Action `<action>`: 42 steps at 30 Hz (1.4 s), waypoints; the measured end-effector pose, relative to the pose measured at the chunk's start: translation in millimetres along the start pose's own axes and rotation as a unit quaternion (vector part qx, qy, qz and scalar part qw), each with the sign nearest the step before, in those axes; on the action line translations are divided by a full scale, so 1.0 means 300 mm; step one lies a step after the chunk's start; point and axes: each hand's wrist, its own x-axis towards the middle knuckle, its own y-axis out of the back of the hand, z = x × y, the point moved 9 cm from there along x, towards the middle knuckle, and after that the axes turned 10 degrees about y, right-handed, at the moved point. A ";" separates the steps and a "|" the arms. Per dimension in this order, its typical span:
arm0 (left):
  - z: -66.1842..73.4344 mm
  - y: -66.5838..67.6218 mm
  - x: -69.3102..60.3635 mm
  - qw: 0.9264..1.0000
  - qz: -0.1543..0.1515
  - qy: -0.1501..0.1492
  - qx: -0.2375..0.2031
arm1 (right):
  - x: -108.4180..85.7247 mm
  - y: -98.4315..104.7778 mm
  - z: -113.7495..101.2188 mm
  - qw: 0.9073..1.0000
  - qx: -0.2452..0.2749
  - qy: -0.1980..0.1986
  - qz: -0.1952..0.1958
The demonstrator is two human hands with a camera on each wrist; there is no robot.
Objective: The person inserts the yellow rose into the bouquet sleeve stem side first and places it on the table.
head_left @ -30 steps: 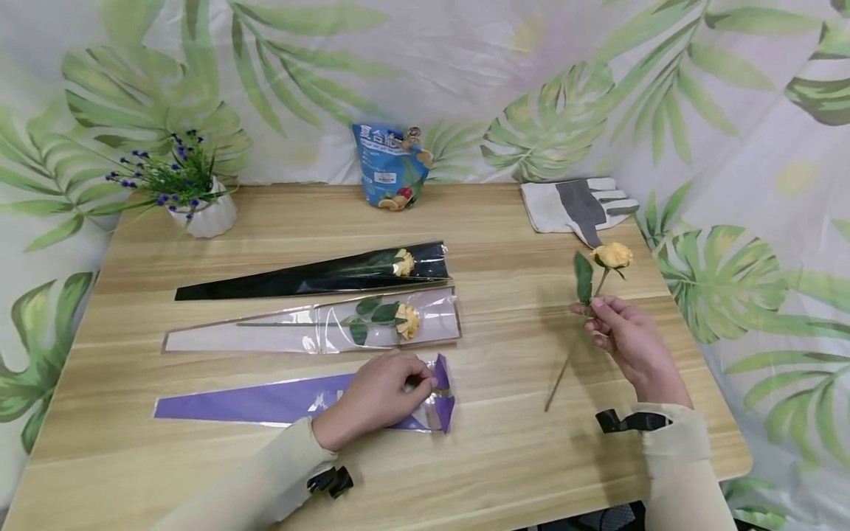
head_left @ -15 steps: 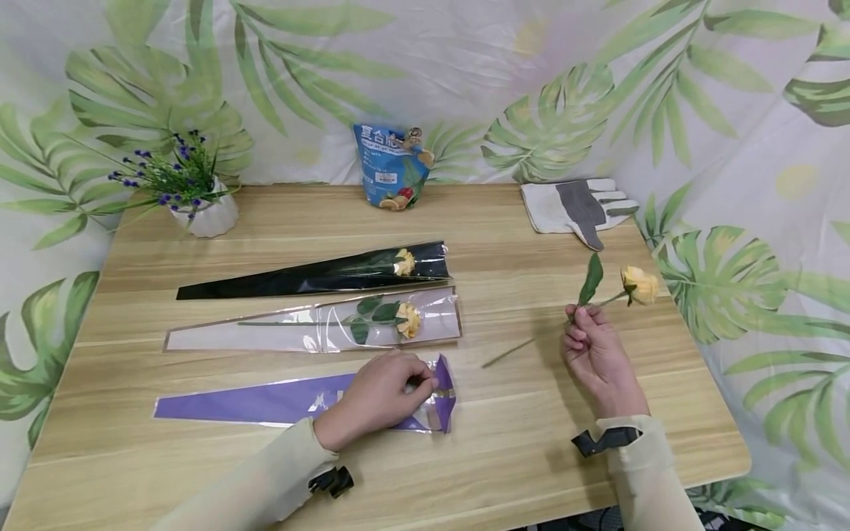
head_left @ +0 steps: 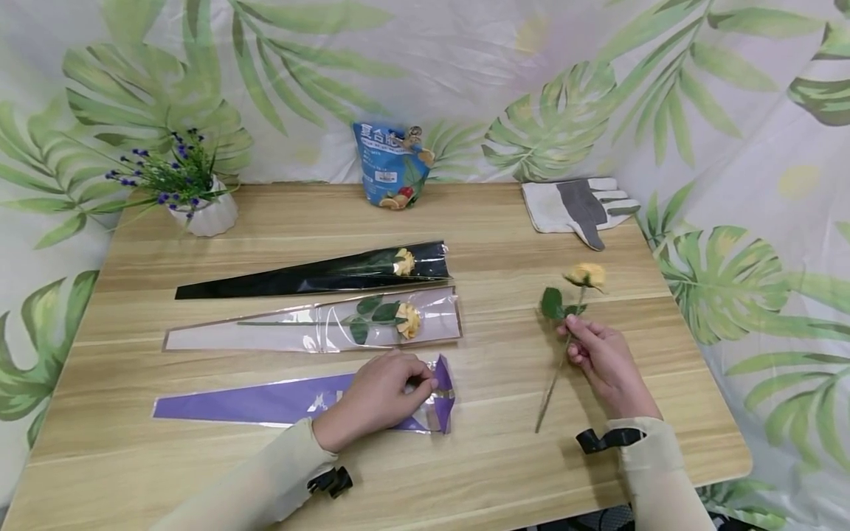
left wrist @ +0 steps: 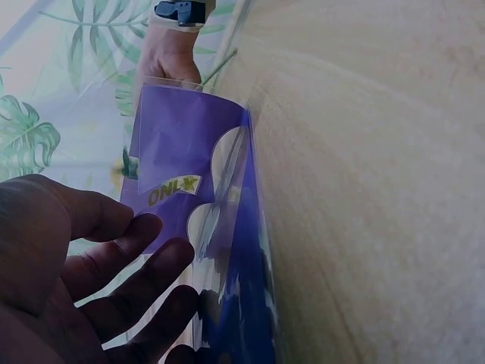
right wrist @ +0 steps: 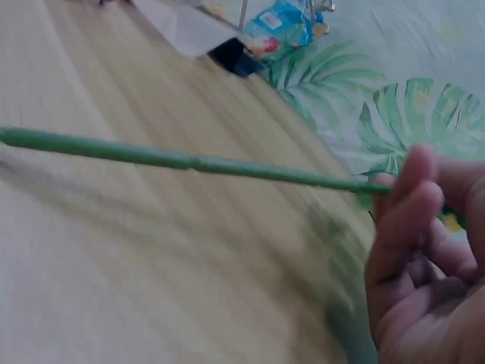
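Note:
My right hand (head_left: pixel 607 369) pinches the green stem of a yellow rose (head_left: pixel 586 276) just below its leaves, bloom away from me. In the right wrist view the bare stem (right wrist: pixel 189 161) juts left from the fingers. With thumb and forefinger, my left hand (head_left: pixel 378 391) pinches the upper edge of a purple flower sleeve (head_left: pixel 252 398), and its mouth stands lifted and parted at the right end. Gold lettering marks the sleeve (left wrist: pixel 176 144) in the left wrist view. The other left fingers rest against the clear film, and the hand covers part of the sleeve from above.
Beyond the purple sleeve lie a white sleeve (head_left: pixel 212 339) and a black sleeve (head_left: pixel 285 277), each with a yellow rose inside. A potted plant (head_left: pixel 206 210), a blue bag (head_left: pixel 392 169) and a work glove (head_left: pixel 578 206) stand or lie along the back of the wooden table (head_left: pixel 505 472).
The right hand has shifted left with the rose, its stem swinging up leftward and then back down toward me. My left hand and the purple sleeve stay where they were.

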 end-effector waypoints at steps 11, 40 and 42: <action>0.004 0.002 0.008 1.000 -0.005 0.006 0.005 | -0.012 -0.029 0.001 0.986 0.152 0.054 -0.037; 0.017 -0.008 0.026 0.997 -0.041 0.027 -0.058 | -0.252 -0.329 -0.091 0.934 0.098 0.310 -0.149; 0.017 -0.012 0.026 0.997 -0.043 0.027 -0.061 | -0.246 -0.305 -0.042 0.950 0.089 0.272 -0.126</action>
